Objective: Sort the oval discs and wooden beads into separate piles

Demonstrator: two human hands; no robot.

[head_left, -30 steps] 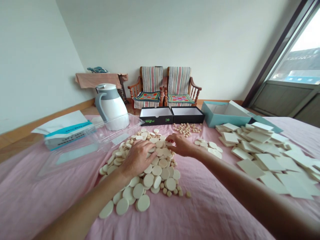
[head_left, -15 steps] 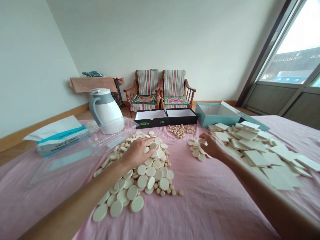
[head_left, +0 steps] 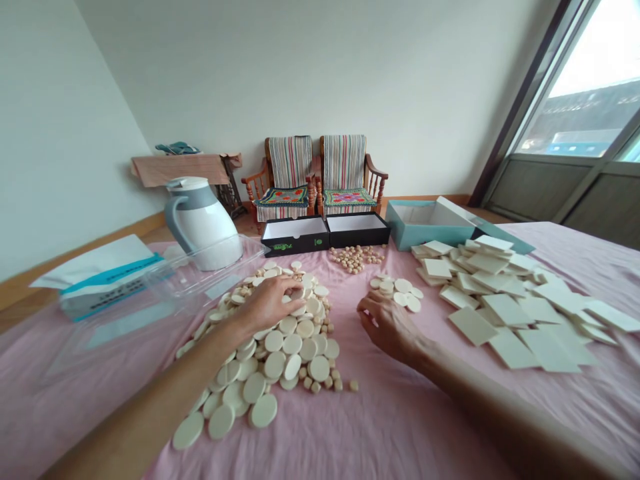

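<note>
Pale discs (head_left: 274, 367): broad heap on the pink cloth (head_left: 400, 427), in front of the person. Left hand (head_left: 270, 303) over the heap, fingers half curled, thumb apart; disc visible at the gap, cannot tell from here if gripped. Right hand (head_left: 390, 325) loosely bent, contents hidden, cannot tell; just beside a smaller disc group (head_left: 403, 287). Small wooden cubes (head_left: 329, 382) edge the heap.
</note>
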